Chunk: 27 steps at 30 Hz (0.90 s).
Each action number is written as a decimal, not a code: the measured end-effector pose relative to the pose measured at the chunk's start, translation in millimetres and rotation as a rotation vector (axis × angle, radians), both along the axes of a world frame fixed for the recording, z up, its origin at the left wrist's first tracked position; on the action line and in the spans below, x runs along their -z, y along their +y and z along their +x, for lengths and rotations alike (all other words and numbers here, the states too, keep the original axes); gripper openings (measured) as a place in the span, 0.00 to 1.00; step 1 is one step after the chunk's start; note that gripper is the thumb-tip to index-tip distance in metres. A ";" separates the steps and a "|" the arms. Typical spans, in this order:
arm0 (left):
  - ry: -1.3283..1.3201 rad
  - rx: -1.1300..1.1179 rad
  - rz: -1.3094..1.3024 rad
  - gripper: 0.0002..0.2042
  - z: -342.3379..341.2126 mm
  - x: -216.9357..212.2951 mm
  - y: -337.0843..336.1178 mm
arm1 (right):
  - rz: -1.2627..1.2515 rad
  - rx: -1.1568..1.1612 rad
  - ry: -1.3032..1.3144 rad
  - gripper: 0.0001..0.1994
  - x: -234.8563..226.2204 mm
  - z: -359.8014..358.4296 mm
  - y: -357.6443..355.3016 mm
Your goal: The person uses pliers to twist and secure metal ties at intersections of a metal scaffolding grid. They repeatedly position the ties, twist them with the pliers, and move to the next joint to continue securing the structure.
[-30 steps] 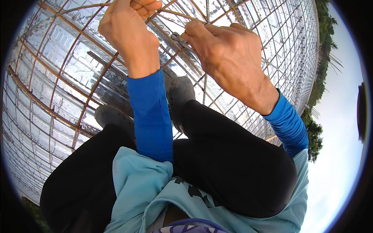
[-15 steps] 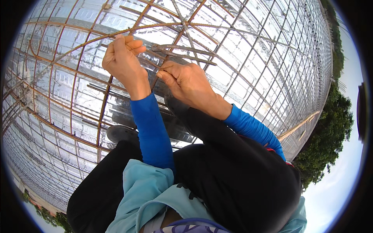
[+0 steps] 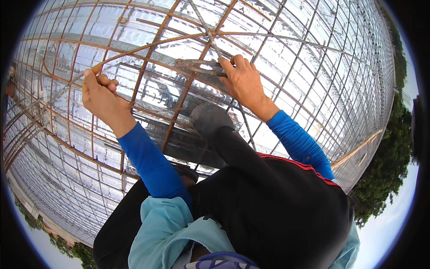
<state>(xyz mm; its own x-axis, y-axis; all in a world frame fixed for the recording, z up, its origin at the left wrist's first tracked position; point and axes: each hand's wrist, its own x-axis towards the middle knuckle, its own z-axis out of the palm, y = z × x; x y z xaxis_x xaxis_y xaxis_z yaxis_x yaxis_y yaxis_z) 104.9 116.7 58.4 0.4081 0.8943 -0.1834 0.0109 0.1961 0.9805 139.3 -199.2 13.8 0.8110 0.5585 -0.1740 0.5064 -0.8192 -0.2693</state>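
The left hand (image 3: pixel 106 99) has its fingers curled together at the rusty bar (image 3: pixel 179 39); the right hand (image 3: pixel 246 85) is at the handles of the pincers (image 3: pixel 186 65) over the mesh (image 3: pixel 142 74), whether clamped I cannot tell. Better to take both handles evenly, keeping the bar steady.

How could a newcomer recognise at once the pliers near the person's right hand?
Start from the wide steel-bar grid, then find the person's right hand at the end of a blue sleeve. Just left of it are the pliers, head pointing left, handles reaching the hand. Unlike the long single bars around them, they are short, with two handles running from one head.
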 end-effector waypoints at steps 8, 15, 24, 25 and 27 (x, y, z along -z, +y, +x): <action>0.076 0.391 0.064 0.16 36.2 -8.0 -33.6 | 0.150 -0.084 0.204 0.29 -20.1 -4.6 -19.1; 0.004 0.646 -0.078 0.14 42.5 5.4 -65.2 | 0.414 0.727 0.307 0.24 -18.5 -63.3 -114.3; -0.026 0.682 -0.229 0.13 24.6 32.2 -100.0 | 0.345 1.128 0.095 0.22 44.2 -132.6 -219.0; -0.038 0.684 -0.222 0.13 26.8 30.2 -99.2 | 0.355 1.138 0.118 0.23 42.8 -132.5 -214.1; -0.049 0.687 -0.178 0.12 28.8 27.2 -100.5 | 0.303 1.163 0.099 0.23 49.3 -140.2 -214.5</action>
